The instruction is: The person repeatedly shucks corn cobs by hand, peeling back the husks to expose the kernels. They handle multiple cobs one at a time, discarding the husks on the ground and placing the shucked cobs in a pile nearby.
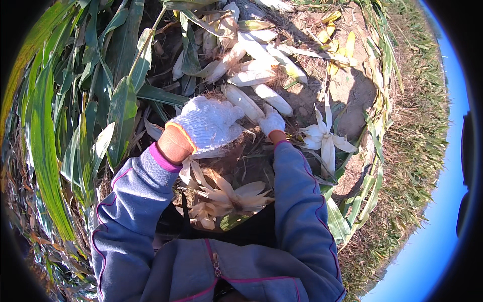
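My left hand (pixel 209 122), in a white knit glove with an orange cuff, is over the husks and dry silk at the near end of the pile; what lies under its palm is hidden. To its right, my right hand (pixel 271 120), in a matching glove, is at the lower end of a corn ear in pale husk (pixel 243 102); its fingertips are partly hidden, so a grip cannot be told. Another husked ear (pixel 272 99) lies just beyond that hand. Opened empty husks (pixel 234 194) spread on the ground below both hands.
More ears in husk (pixel 256 49) are heaped ahead. Bare yellow cobs (pixel 334 37) lie on the soil at the upper right. A splayed husk (pixel 326 137) is right of my right hand. Green corn leaves (pixel 124 109) crowd the left; cut stalks and leaves (pixel 373 151) line the right.
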{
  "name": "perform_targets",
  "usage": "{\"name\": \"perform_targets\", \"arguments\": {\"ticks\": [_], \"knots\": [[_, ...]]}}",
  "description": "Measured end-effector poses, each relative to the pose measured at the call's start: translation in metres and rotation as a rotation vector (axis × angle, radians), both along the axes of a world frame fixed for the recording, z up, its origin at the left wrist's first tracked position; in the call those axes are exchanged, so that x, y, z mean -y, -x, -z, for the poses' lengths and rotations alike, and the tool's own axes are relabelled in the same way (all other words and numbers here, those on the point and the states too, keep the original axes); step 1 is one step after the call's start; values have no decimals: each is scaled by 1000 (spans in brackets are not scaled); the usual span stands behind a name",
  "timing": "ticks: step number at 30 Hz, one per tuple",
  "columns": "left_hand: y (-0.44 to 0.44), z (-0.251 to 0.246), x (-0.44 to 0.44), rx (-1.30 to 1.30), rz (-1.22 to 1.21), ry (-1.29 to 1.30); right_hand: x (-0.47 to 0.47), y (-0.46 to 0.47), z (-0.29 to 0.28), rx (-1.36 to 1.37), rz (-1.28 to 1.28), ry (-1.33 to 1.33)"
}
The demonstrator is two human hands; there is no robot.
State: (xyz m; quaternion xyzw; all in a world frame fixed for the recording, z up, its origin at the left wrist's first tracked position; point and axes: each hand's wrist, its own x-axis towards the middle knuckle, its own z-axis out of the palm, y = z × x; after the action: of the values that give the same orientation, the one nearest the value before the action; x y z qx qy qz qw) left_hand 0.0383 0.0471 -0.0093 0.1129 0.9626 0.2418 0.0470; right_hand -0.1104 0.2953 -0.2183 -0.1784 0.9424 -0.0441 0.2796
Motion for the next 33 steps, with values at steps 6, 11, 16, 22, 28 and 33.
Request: {"name": "perform_targets", "arguments": {"ticks": [6,11,16,22,28,33], "knots": [[6,-10,-5,225,-95,264,-5,-7,45,-114,-63,34],[-5,1,-2,62,-116,250,20,-32,43,24,-27,-87],[-2,4,-3,-5,-112,246,27,-70,59,67,60,-100],[-2,0,-4,77,-107,286,25,-92,66,75,361,181],[-4,-6,-8,212,-75,323,40,-79,56,190,293,-27],[-5,-6,-11,165,-59,343,45,-88,60,538,549,244]]}}
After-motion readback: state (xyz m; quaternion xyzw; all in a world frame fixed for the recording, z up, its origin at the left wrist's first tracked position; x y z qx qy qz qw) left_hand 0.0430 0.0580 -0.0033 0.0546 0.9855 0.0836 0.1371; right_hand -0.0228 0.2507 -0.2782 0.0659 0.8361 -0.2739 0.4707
